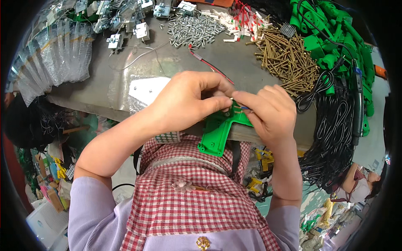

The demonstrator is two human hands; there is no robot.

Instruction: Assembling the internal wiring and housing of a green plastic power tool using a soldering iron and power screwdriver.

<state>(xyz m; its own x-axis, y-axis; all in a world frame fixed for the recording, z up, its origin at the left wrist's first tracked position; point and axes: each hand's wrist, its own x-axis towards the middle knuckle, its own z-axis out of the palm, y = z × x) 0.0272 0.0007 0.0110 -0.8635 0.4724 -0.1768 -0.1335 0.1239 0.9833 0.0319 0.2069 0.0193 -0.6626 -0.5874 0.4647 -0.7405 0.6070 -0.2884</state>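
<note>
Several clear plastic bags are lying well to the left of the left hand. White-and-metal components are lying ahead and left of it. A white plate is resting just beyond the left forearm. The left hand is holding its thumb and fingers close together above the green plastic part; what it is pinching cannot be told. Silver screws are lying ahead of it, and a red-and-black wire is running toward its knuckles. The part is lying below and between the 2 hands, extending toward the checked apron. The right hand is pinching the part's right end; a blue wire is showing under its forefinger. Brass-coloured screws are lying ahead of the right hand. Black cables and green housings are lying to its right.
</note>
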